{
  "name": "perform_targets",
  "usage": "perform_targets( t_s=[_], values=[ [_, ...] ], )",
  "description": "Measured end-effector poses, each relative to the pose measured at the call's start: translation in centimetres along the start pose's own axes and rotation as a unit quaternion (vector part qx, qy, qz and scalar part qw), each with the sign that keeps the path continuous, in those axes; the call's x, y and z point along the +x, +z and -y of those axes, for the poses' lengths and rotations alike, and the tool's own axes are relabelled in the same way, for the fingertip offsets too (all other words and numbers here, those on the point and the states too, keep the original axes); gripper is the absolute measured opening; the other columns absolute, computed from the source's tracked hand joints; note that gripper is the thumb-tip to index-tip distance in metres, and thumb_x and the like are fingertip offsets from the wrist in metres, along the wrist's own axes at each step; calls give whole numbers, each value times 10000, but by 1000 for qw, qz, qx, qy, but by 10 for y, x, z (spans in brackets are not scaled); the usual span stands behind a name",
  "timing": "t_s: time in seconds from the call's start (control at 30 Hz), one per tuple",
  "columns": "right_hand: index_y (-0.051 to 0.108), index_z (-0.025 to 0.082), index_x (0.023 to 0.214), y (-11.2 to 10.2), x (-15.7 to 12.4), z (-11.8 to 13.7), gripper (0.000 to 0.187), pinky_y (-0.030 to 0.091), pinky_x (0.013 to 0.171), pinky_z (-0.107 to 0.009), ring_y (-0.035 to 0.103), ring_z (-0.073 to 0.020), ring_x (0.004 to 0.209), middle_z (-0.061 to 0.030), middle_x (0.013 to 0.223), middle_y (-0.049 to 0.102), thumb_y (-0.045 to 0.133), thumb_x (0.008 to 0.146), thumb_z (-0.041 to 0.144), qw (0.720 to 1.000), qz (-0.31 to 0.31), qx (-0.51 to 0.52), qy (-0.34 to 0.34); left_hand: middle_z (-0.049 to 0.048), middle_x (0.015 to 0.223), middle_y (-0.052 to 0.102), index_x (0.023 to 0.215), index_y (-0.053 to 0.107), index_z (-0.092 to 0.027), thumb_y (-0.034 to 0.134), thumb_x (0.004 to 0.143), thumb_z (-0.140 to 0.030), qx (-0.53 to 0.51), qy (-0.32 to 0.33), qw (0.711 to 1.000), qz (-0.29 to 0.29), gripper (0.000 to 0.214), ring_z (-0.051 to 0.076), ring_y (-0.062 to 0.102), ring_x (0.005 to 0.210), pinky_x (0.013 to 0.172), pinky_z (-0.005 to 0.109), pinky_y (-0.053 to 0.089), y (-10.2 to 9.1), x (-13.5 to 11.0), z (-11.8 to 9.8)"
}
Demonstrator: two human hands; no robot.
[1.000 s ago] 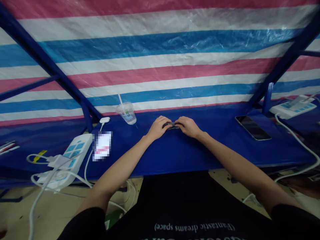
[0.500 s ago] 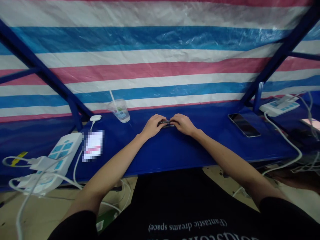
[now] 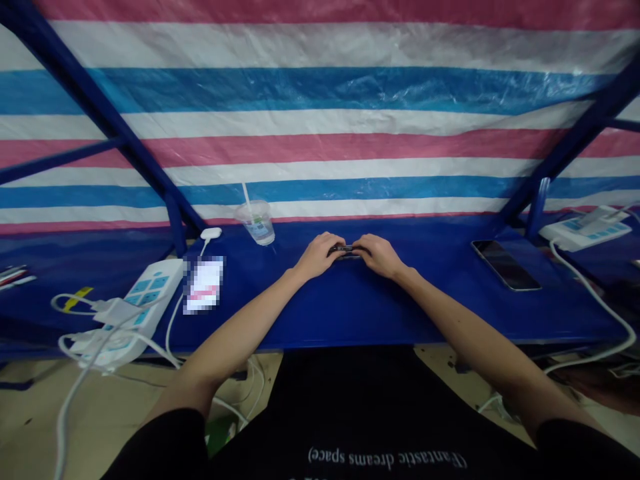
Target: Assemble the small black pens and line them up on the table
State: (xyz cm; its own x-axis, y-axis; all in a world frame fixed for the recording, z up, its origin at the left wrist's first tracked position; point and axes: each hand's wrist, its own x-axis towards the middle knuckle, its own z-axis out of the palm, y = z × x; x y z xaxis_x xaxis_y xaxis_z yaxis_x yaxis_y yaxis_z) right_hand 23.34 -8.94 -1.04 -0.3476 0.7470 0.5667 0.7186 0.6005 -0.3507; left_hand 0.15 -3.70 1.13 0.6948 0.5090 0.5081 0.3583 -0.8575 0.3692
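My left hand and my right hand meet at the middle of the blue tabletop. Between their fingertips, both hands pinch a small dark metal-looking object. The fingers hide most of it, so its exact kind cannot be told. A black smartphone lies face up to the right of my right hand. A clear plastic cup with a straw stands beyond and to the left of my left hand.
A white power strip with plugged-in cables lies at the left, next to a pixelated card. Another power strip sits at the far right. A striped tarp and blue metal bars rise behind the table.
The whole scene shifts slightly in the view as my head moves. My hands stay together on the small object, and nothing on the table has visibly moved.
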Motion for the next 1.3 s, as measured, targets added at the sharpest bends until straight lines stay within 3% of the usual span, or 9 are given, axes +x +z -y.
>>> perform_targets(
  t_s=[0.7, 0.87, 1.03, 1.17, 1.3],
  values=[
    [723, 193, 1053, 1, -1, -1, 165, 476, 843, -348, 624, -226, 914, -75, 954, 706, 564, 1020, 226, 1000, -6, 2, -16, 58, 978, 715, 962, 685, -197, 533, 1054, -377, 13, 8, 1000, -2, 252, 226, 615, 982, 928, 410, 478, 1, 2, 1],
    [718, 203, 1060, 1, -1, -2, 164, 476, 839, -348, 626, -228, 915, -79, 962, 710, 562, 1021, 236, 1000, -5, 5, -12, 53, 1063, 707, 1231, 614, -220, 643, 998, -358, -7, -14, 1000, -3, 272, 229, 625, 1020, 945, 402, 486, -1, 0, -1],
    [720, 202, 1048, 0, -1, -2, 174, 482, 850, -358, 629, -232, 925, -84, 983, 720, 550, 1019, 227, 1000, -3, 3, -6, 63, 1049, 677, 1088, 632, -213, 608, 1014, -318, 4, -15, 1000, 16, 132, 229, 613, 1006, 931, 398, 493, 0, 0, -2],
    [722, 208, 1053, -1, 0, -1, 182, 480, 855, -350, 628, -225, 936, -77, 992, 720, 543, 1021, 217, 1000, 1, 7, -5, 68, 1030, 688, 1043, 652, -203, 576, 1032, -352, 2, -6, 1000, 17, 167, 238, 607, 1027, 948, 414, 494, 0, 2, 1],
    [720, 194, 1045, -1, 0, 0, 177, 473, 839, -346, 619, -222, 915, -80, 973, 711, 548, 1023, 225, 1000, -4, 2, -13, 60, 1060, 693, 1144, 648, -213, 638, 999, -348, -1, -4, 1000, 11, 198, 233, 612, 1033, 948, 411, 500, 1, 2, 1]
  ],
)
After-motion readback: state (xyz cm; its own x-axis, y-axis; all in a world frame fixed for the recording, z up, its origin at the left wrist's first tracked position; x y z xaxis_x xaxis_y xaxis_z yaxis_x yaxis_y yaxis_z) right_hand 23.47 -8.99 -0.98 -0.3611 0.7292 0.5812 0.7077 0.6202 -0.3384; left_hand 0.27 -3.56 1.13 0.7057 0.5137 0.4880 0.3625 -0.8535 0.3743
